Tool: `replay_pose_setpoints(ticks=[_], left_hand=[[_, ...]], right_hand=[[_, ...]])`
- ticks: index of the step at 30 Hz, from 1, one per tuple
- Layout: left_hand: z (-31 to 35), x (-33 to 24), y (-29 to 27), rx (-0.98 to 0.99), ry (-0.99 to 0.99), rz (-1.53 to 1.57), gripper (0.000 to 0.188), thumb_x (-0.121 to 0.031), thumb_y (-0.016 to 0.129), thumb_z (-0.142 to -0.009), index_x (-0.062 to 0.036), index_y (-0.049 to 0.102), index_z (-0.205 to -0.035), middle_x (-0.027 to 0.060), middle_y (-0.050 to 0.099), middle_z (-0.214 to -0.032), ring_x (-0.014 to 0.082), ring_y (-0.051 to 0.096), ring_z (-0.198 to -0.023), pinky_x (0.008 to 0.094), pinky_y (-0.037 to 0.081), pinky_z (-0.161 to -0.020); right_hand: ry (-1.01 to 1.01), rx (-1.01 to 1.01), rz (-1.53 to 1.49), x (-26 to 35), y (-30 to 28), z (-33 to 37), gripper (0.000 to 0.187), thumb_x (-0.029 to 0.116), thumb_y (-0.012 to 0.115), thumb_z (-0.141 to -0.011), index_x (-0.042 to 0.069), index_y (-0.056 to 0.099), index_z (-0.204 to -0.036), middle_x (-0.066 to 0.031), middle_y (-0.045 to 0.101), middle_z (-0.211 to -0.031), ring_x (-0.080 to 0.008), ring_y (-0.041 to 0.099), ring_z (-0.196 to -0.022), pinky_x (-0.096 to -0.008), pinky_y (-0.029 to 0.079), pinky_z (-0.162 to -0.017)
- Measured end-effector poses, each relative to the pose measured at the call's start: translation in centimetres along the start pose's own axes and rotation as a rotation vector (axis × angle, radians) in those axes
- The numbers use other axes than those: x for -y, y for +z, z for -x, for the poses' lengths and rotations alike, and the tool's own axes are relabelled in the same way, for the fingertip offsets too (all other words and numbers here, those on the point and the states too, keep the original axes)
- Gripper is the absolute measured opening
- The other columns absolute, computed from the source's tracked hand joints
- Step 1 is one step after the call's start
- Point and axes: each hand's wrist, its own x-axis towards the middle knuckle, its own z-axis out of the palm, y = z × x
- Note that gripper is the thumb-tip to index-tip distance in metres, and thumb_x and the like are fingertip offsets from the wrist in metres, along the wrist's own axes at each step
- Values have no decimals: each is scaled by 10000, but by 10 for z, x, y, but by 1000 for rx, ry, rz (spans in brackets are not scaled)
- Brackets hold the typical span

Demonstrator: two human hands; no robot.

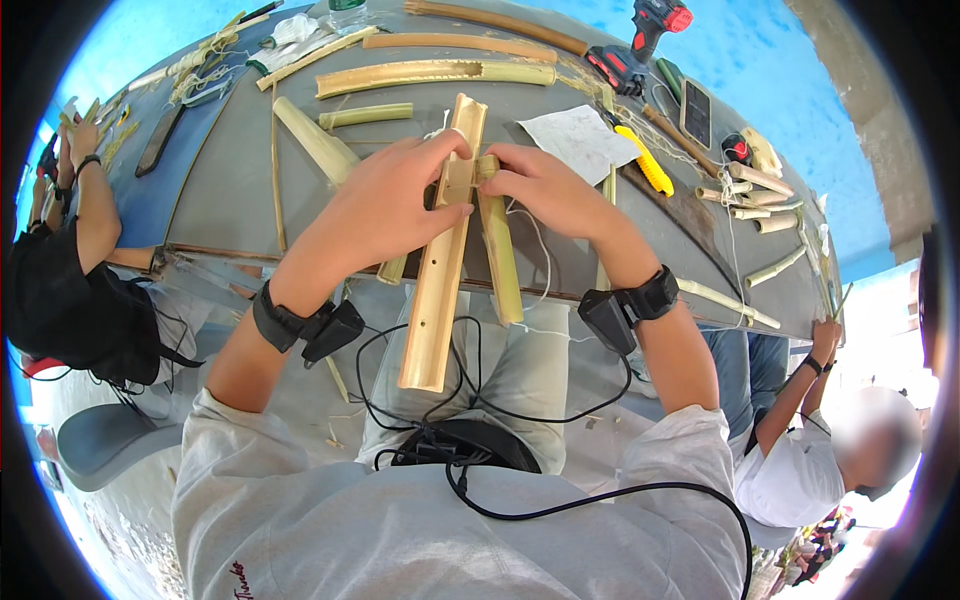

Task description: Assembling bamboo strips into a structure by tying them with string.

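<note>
My left hand is closed around the upper half of a long split bamboo channel, hollow side up, with small holes along its floor. The channel slants toward me, its near end reaching past the table edge over my lap. Beside it, a narrower greenish bamboo piece hangs down to the right. My right hand pinches its upper end close against the channel's side. A thin white string loops down by this piece. Another bamboo end shows below my left hand.
Bamboo lengths lie across the table's far side, near a red-and-black power drill. To the right are white paper, a yellow cutter, a phone and cut tubes. People work at both sides.
</note>
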Motion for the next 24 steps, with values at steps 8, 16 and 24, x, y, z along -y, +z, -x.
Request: replay_pose_setpoints(ticks=[8, 16, 24], left_hand=[[-14, 12, 10, 86, 78, -57, 159, -178, 694, -829, -42, 649, -899, 119, 573, -817, 304, 569, -820, 421, 456, -733], [-16, 14, 13, 54, 109, -64, 135, -164, 669, -843, -36, 628, -853, 120, 558, -800, 311, 554, -809, 426, 447, -725], [-21, 8, 7, 103, 46, -16, 161, -173, 660, -847, -13, 644, -836, 129, 618, -851, 337, 601, -884, 447, 478, -780]], right_hand=[[73, 5, -84, 5, -11, 2, 407, 350, 534, -926, -20, 652, -1049, -163, 642, -927, -249, 587, -873, -362, 458, -816], [106, 13, 126, 2, -13, 2, 444, 413, 603, -908, -27, 654, -884, -98, 549, -703, -185, 491, -671, -334, 415, -661], [50, -96, -193, 12, -13, 5, 462, 471, 699, -887, 11, 686, -936, -16, 551, -703, -93, 473, -689, -293, 393, -631]])
